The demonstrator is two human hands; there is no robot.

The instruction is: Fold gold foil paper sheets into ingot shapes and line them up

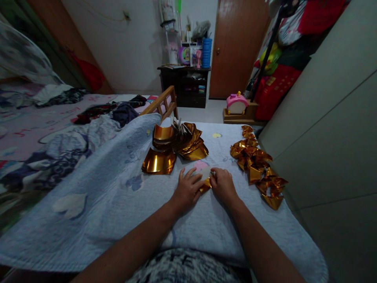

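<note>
A small piece of gold foil paper (pixel 205 185) lies on the blanket between my two hands, mostly covered by them. My left hand (pixel 188 188) rests with its fingers spread, their tips at the paper's left side. At the other side, my right hand (pixel 223 183) has its fingers closed on the paper's edge. Beyond my left hand are fanned stacks of gold foil sheets (pixel 159 160), several of them curling upward. Folded gold foil pieces (pixel 251 159) lie heaped in a row to the right of my right hand.
A light blue quilted blanket (pixel 112 220) covers the surface before me. To the left is a bed with rumpled clothes (pixel 123 112) and a wooden rail (pixel 167 98). A pale cabinet (pixel 332 129) borders the right side. A dark shelf unit (pixel 184 84) stands by the far wall.
</note>
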